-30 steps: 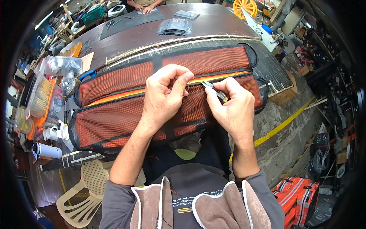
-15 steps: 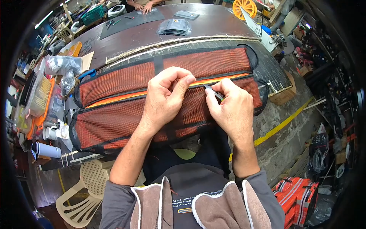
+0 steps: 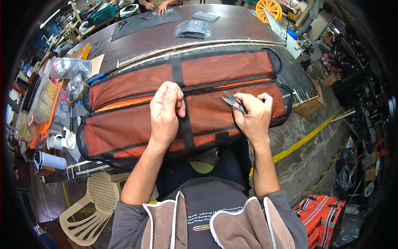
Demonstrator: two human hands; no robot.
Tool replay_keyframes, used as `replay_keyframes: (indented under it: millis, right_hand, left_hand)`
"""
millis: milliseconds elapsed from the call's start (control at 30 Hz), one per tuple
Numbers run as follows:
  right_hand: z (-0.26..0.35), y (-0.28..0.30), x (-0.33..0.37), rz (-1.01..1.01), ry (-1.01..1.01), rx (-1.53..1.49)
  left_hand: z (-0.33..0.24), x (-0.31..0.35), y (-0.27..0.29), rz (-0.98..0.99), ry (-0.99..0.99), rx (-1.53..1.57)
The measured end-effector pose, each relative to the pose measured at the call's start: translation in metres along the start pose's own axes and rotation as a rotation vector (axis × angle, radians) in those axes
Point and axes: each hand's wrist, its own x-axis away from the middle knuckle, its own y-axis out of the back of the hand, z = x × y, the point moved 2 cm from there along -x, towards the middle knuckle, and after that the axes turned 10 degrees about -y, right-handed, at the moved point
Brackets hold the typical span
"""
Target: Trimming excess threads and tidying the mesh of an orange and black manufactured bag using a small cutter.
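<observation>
A long red-orange mesh bag with black edging lies across the table in front of me. Orange fabric shows in the gap between the two black-edged halves of its top. My right hand is closed around small thread snips, whose parted blades point left above the near mesh panel. Over the bag's middle, beside its black strap, my left hand is raised, its fingers curled and thumb pressed to them. Whatever they may pinch is too small to make out.
Flat plastic packets and a dark mat lie beyond, near another person's hands. At left stand a white tumbler, mugs and clear bins. A beige chair is lower left, orange bags lower right.
My hands have moved apart from the opening. The left has shifted toward the strap, turning with its fingers drawn up; the right has drawn back slightly, bringing the snips' blades into plain sight.
</observation>
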Motion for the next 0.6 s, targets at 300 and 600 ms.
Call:
replay_keyframes:
  millis: [300, 600]
  right_hand:
    - [-0.008, -0.008, 0.015, -0.046, 0.034, -0.015]
    - [-0.005, 0.001, 0.027, -0.019, 0.006, -0.105]
  left_hand:
    - [-0.025, -0.007, 0.008, 0.304, -0.496, -1.018]
    - [-0.007, 0.001, -0.008, 0.265, -0.592, -1.524]
